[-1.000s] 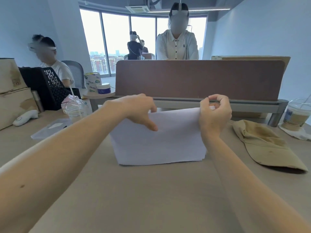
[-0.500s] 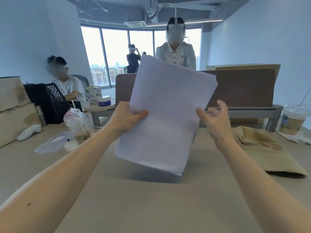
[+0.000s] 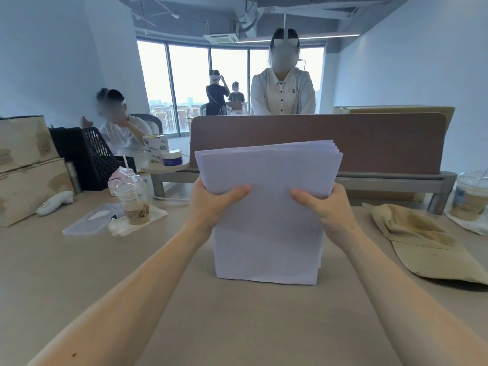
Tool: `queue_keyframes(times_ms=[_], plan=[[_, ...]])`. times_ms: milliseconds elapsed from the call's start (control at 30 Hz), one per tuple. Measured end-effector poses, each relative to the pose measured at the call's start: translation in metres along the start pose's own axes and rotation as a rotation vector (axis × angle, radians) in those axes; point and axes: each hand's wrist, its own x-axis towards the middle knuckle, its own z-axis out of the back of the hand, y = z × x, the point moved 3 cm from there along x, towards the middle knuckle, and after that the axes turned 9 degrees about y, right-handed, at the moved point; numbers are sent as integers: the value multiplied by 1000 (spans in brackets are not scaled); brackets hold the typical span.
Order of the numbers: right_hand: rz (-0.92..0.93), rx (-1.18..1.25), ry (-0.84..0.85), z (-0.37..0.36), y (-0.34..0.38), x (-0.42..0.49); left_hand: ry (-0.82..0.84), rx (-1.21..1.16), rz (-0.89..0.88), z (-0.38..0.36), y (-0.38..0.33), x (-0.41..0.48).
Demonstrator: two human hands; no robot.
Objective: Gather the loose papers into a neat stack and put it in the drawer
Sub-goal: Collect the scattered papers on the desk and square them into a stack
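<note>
A stack of white papers (image 3: 268, 233) stands upright on its bottom edge on the beige desk (image 3: 237, 326), straight in front of me. My left hand (image 3: 211, 204) grips its left side and my right hand (image 3: 326, 207) grips its right side, thumbs on the near face. The top edges of the sheets are slightly fanned at the upper right. No drawer is in view.
A tan cap (image 3: 422, 241) lies to the right, with a lidded drink cup (image 3: 470, 196) behind it. On the left stand a plastic cup with a straw (image 3: 133, 199), a clear lid (image 3: 91, 219), a black mesh basket (image 3: 89, 157) and cardboard boxes (image 3: 26, 167). A brown divider (image 3: 369, 143) closes the desk's far side; people sit and stand beyond.
The stack went from lying on the desk, to tilted in the air held by the left hand alone, to standing upright on the desk gripped by both hands.
</note>
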Motion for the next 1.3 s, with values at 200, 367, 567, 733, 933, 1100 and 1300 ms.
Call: queue_keyframes(times_ms=[200,367,567,733,933,1100,1300], plan=[[-14,-28,-28,3,12,7,32,0,3,2,-7,5],[1,-16,-131,0,27,10,-68,108,-51,0,-18,6],[-57,41,-365,-8,50,25,-92,-76,16,-20,-40,14],[-109,19,-497,-11,60,31,-264,-96,85,-26,-48,23],[-1,-60,-544,-5,65,32,-300,-70,41,-24,-53,26],[73,-159,-508,-7,68,29,-315,2,19,-24,-54,24],[97,-197,-493,-3,70,30,-289,111,-19,-23,-59,25]])
